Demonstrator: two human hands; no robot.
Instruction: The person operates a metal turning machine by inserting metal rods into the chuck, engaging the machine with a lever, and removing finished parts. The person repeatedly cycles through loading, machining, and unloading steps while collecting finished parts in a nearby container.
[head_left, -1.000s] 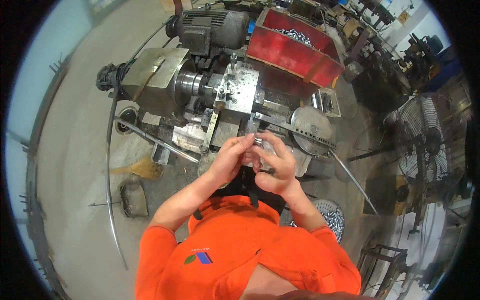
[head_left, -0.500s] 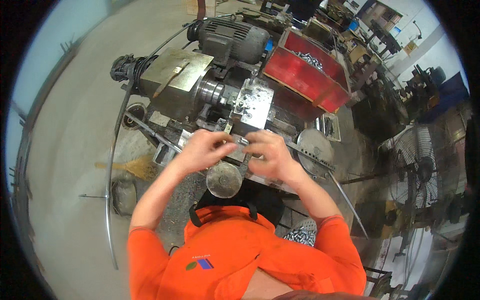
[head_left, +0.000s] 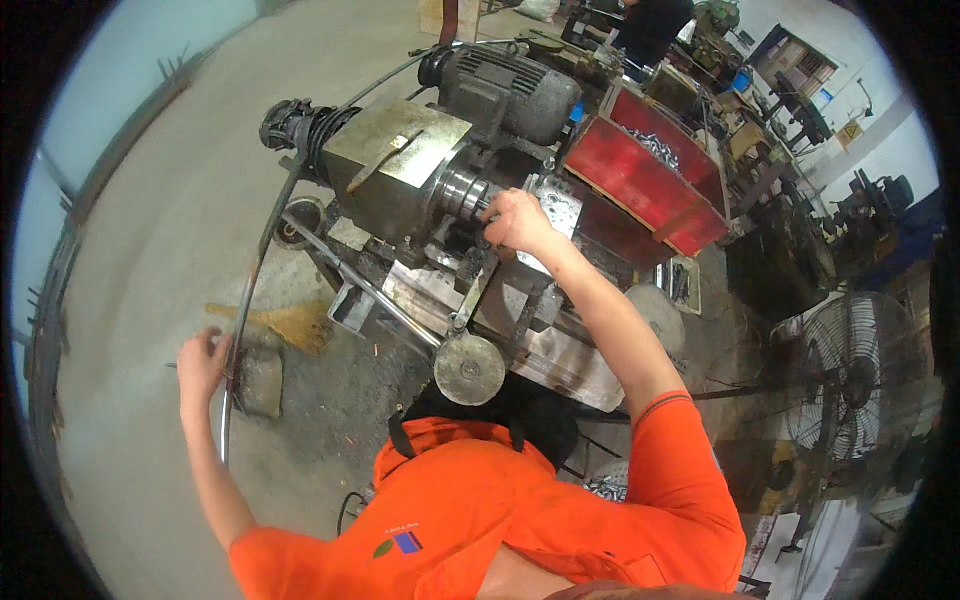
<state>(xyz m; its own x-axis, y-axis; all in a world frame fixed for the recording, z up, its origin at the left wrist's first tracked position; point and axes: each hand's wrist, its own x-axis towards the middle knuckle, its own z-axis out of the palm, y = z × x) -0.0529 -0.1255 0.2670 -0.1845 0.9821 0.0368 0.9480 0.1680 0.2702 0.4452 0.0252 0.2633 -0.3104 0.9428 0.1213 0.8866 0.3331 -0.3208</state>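
My left hand [head_left: 203, 365] is out at the left, its fingers curled at the thin crossbar of a long metal lever [head_left: 246, 300]. A short end of that crossbar sticks out past the hand. At the lathe, my right hand [head_left: 518, 220] has its fingers pinched together at the front of the round steel chuck [head_left: 461, 192]. What lies between those fingertips is hidden. The hand and forearm partly cover the flat metal tool block [head_left: 558, 208]. Below it stands a round metal handwheel [head_left: 469, 369].
A red bin [head_left: 640, 170] with small metal parts stands behind the lathe, beside the electric motor [head_left: 512, 92]. More small parts [head_left: 607, 488] lie near my right side. A broom [head_left: 290, 322] is on the floor at left; a fan [head_left: 850, 375] stands at right.
My hands were close together over the lathe's front slide, near a small metal cylinder. The left has moved out to the lever; the right has moved up to the chuck. The view has shifted.
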